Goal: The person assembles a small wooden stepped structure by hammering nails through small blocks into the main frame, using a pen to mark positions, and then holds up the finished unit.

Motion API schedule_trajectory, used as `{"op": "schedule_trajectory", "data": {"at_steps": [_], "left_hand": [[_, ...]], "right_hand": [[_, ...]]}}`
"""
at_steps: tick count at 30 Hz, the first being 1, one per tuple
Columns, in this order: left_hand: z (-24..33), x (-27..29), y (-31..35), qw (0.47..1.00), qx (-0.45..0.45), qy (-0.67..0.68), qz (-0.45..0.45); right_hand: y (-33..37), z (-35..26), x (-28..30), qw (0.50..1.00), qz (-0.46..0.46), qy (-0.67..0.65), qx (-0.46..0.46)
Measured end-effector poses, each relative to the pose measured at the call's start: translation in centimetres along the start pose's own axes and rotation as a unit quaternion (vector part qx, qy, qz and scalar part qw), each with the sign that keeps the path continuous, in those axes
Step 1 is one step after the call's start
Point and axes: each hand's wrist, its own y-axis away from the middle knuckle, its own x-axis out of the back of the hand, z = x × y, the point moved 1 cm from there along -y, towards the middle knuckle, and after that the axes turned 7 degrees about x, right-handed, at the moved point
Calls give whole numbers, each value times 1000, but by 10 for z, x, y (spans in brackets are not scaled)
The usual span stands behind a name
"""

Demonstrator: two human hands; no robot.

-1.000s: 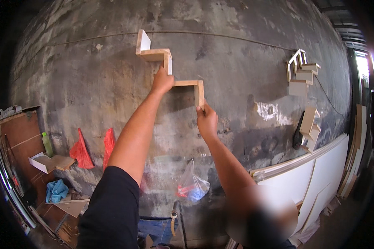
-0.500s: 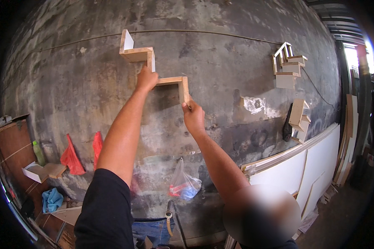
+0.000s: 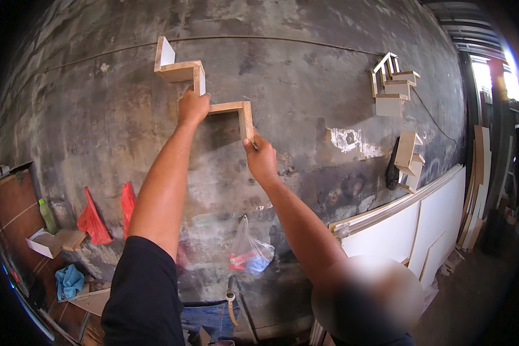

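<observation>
Both arms are raised to a zigzag wooden wall shelf [image 3: 228,108] that stands against the grey wall. Its edges are bare wood and some faces are white; its steps descend from upper left to lower right. My left hand [image 3: 194,106] is closed around the upright at the shelf's middle, hiding the corner there. Lower and to the right, my right hand [image 3: 261,157] grips the bottom end of the last upright, thumb on the near side. The shelf's rear contact with the wall cannot be seen.
Two more stepped shelves, an upper one [image 3: 395,86] and a lower one [image 3: 410,161], hang at right. White boards [image 3: 386,230] lean below them. A clear plastic bag [image 3: 251,254] and red bags [image 3: 94,222] hang on the wall. A cable [image 3: 271,38] crosses above.
The whole scene has shifted slightly left and up in the view. Both hands keep their hold on the shelf, with no clear movement against the wall.
</observation>
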Motion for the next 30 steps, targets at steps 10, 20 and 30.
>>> {"op": "schedule_trajectory", "data": {"at_steps": [10, 20, 30], "left_hand": [[2, -5, 0, 1000, 24, 4, -15], [-6, -5, -15, 1000, 3, -14, -13], [3, 5, -1, 1000, -8, 17, -15]], "right_hand": [[0, 14, -2, 999, 9, 7, 31], [-3, 13, -5, 1000, 8, -8, 12], [-3, 8, -6, 1000, 1, 25, 17]]}}
